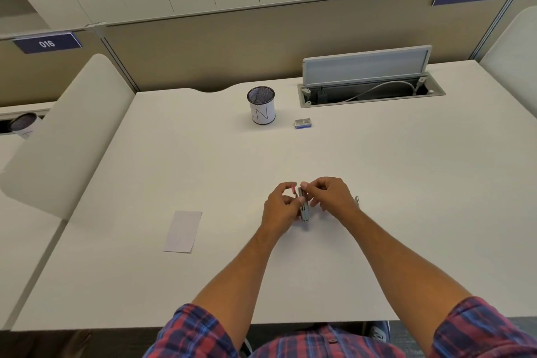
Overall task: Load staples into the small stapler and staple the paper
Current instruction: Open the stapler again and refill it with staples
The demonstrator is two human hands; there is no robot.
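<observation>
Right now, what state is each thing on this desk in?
Stapler: off the desk, held between both hands, apparently opened up.
Left hand: grips the stapler.
Right hand: pinches the stapler's top end.
Paper: flat on the desk, untouched.
Staple box: lying closed beside the cup.
Cup: upright, contents unclear.
Cable hatch: lid raised.

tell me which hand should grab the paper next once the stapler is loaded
Probably the left hand. The paper lies on the desk to its left, nearer than to the right hand. Both hands hold the stapler now.
</observation>
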